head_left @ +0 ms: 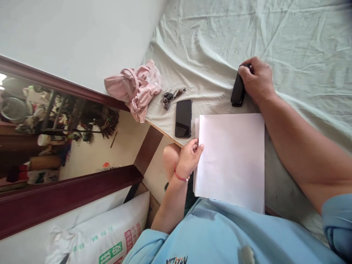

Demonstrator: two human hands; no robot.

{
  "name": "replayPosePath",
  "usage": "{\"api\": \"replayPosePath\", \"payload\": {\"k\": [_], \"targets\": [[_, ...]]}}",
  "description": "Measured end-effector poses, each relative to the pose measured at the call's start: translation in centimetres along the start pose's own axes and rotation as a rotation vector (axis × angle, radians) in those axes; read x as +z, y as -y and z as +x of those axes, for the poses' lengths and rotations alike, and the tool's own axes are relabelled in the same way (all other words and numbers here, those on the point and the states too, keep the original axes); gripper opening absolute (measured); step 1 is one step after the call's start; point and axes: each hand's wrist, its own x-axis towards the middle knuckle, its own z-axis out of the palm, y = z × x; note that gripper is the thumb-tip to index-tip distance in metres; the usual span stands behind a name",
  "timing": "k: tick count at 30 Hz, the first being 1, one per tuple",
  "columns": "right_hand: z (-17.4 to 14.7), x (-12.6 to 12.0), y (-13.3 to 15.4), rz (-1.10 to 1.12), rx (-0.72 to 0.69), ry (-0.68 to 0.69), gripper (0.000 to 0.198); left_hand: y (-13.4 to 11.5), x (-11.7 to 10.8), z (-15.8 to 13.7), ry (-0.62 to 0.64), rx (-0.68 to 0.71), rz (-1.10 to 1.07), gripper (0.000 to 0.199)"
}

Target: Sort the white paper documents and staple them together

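Note:
White sheets of paper (231,157) lie stacked on the cloth-covered surface close to my body, their left edges slightly offset. My left hand (190,156) is closed on the left edge of the sheets, thumb on top and fingers curled at the side. Beyond the paper's upper right corner, my right hand (255,75) grips a black stapler (238,90) by its far end. The stapler rests on the cloth, apart from the paper. To the left of the paper lies a black smartphone (183,118), screen up.
A bunch of keys (168,98) sits beyond the phone, beside a crumpled pink cloth (140,86) at the surface's left edge. Wrinkled pale green cloth (214,47) covers the surface. A dark red door frame (68,194) and a white printed sack (110,234) stand at left.

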Motion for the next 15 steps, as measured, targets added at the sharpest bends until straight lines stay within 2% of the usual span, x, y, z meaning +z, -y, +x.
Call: {"api": "replayPosePath", "payload": {"k": [3, 5, 9, 15], "targets": [[0.0, 0.0, -0.2, -0.006, -0.011, 0.003, 0.009, 0.3, -0.7, 0.2, 0.095, -0.047, -0.087, 0.032], [0.0, 0.0, -0.2, -0.007, -0.02, 0.009, 0.009, 0.7, -1.0, 0.4, 0.094, -0.063, -0.154, 0.037], [0.1, 0.0, -0.4, 0.005, -0.033, 0.011, 0.01, 1.0, -1.1, 0.6, 0.013, -0.09, -0.253, 0.05], [0.0, 0.0, -0.3, 0.011, -0.018, 0.015, 0.009, 0.7, -2.0, 0.7, -0.151, -0.055, -0.157, 0.058]]}}
